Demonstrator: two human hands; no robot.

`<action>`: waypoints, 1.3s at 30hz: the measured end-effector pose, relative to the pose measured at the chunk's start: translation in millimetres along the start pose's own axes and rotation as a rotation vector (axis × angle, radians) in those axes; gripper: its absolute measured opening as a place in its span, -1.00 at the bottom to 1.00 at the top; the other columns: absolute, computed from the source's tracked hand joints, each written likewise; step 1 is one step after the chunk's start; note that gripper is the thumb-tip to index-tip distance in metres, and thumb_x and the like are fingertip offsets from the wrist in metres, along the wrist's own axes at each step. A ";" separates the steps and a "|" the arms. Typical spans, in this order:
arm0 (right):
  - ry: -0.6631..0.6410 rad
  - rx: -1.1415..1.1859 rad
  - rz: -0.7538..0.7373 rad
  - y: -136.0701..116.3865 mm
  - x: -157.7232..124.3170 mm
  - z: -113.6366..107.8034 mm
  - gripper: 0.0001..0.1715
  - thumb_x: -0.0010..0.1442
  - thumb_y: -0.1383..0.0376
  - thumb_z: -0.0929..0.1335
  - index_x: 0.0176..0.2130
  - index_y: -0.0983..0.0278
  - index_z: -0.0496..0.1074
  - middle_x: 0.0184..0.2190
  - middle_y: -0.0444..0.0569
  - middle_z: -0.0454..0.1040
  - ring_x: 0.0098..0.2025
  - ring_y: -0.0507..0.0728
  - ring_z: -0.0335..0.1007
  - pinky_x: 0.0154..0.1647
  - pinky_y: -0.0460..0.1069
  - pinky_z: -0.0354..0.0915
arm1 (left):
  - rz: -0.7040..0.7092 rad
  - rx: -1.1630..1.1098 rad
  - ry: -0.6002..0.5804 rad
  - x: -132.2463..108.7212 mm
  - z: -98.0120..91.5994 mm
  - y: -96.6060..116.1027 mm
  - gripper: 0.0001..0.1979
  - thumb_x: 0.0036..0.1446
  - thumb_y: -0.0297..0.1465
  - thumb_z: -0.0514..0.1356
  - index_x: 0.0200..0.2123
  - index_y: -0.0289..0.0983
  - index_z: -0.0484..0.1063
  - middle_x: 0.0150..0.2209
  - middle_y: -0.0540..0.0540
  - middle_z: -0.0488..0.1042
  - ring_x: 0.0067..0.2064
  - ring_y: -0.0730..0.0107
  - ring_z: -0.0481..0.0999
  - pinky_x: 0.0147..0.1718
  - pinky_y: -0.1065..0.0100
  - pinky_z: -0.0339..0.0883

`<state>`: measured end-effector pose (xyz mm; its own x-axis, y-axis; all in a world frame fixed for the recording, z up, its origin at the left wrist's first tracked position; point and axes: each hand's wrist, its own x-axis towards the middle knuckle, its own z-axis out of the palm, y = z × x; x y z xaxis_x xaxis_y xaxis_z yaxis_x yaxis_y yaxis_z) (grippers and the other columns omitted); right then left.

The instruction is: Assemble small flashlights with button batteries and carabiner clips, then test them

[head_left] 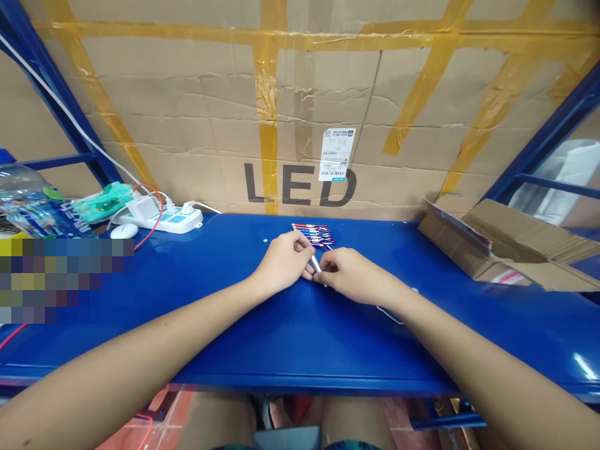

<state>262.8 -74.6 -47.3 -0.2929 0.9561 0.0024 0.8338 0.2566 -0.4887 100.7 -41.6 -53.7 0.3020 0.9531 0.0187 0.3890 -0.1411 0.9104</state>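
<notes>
My left hand (pixel 289 257) is closed, thumb and fingers pinching the upper end of a short, slim silver tube (pixel 316 263). The tube slants between both hands, just above the table. At its lower end, my right hand (pixel 349 272) is closed on it with thumb and fingertips. What exactly the tube is, I cannot make out. Right behind my hands lies a row of several thin, shiny red, blue and purple sticks (pixel 315 232), side by side and partly hidden by my left hand.
The blue table (pixel 225 337) backs onto a big taped cardboard box (pixel 197 125). An open carton (pixel 469 244) stands at right. At left are a white power strip (pixel 180 220) with plugs, a plastic bottle (pixel 42 203) and a red cable (pixel 157 219). A white cord (pixel 390 315) lies by my right forearm.
</notes>
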 end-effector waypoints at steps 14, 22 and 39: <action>0.090 0.340 0.056 32.6 7.6 -25.1 -0.87 0.09 0.43 0.37 -0.30 0.24 0.41 -0.45 -0.02 0.56 -0.43 0.13 0.51 -0.50 -0.06 0.39 | 0.438 0.736 -0.177 15.1 -34.8 -19.4 -0.83 0.20 -0.39 0.16 -0.41 -0.24 0.50 -0.27 -0.11 0.58 -0.19 0.26 0.53 -0.18 0.33 0.29; 0.036 0.324 0.029 29.3 4.0 -26.0 -0.83 0.05 0.49 0.36 -0.32 0.26 0.39 -0.46 -0.04 0.54 -0.43 0.10 0.51 -0.51 -0.08 0.41 | 0.334 0.802 -0.231 6.5 -48.0 -8.5 -0.92 0.12 -0.38 0.18 -0.37 -0.24 0.45 -0.39 -0.03 0.51 -0.40 0.35 0.44 -0.42 0.36 0.21; -0.038 0.079 -0.131 30.8 4.7 -31.2 -0.85 -0.03 0.48 0.34 -0.43 0.26 0.44 -0.45 -0.08 0.54 -0.41 0.09 0.44 -0.41 -0.06 0.26 | 0.711 1.166 -0.059 11.9 -2.4 -11.1 -0.68 0.26 -0.42 0.01 -0.07 -0.38 0.49 -0.08 -0.28 0.48 0.02 0.06 0.42 0.06 0.10 0.32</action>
<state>301.8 -57.8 -35.1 -0.4152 0.9089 0.0383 0.7483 0.3651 -0.5539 97.9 -28.0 -62.6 0.7677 0.5724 0.2880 0.6282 -0.7610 -0.1621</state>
